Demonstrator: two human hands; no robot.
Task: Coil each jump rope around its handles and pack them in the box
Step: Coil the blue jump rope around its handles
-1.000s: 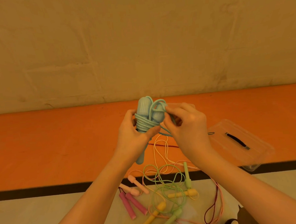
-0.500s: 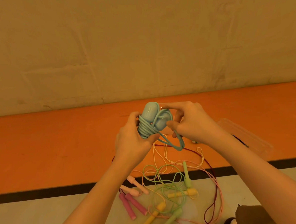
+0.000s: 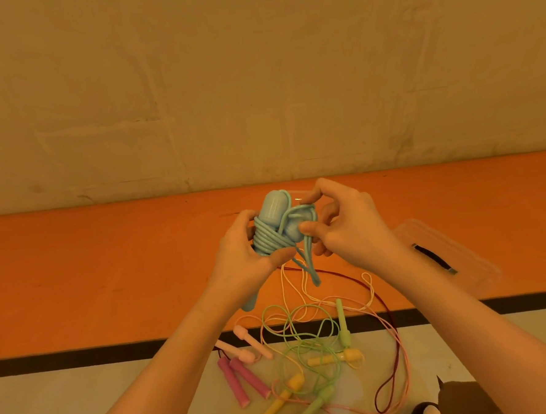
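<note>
I hold a light blue jump rope point(image 3: 272, 235) up in front of me, its cord coiled round its two handles. My left hand point(image 3: 243, 263) grips the bundle from the left, thumb across the coils. My right hand point(image 3: 346, 224) pinches the last loop of blue cord beside the handle tops; the loop's end hangs down below. A clear plastic box point(image 3: 444, 254) lies on the orange floor strip to the right, partly hidden by my right forearm. Loose ropes lie below: green point(image 3: 305, 333), yellow point(image 3: 326, 360), pale pink point(image 3: 251, 339) and dark pink point(image 3: 244, 381).
The loose ropes are tangled together on the pale floor, with a dark red cord point(image 3: 392, 353) looping to the right. A black line point(image 3: 82, 356) divides the orange strip from the pale floor. A plain wall point(image 3: 257, 79) stands behind. A brown object point(image 3: 462, 400) sits at bottom right.
My right hand has shifted on the blue cord's end loop near the handle tops, and the loop hangs straighter. The bundle has tilted slightly; the box shows again beside my right forearm.
</note>
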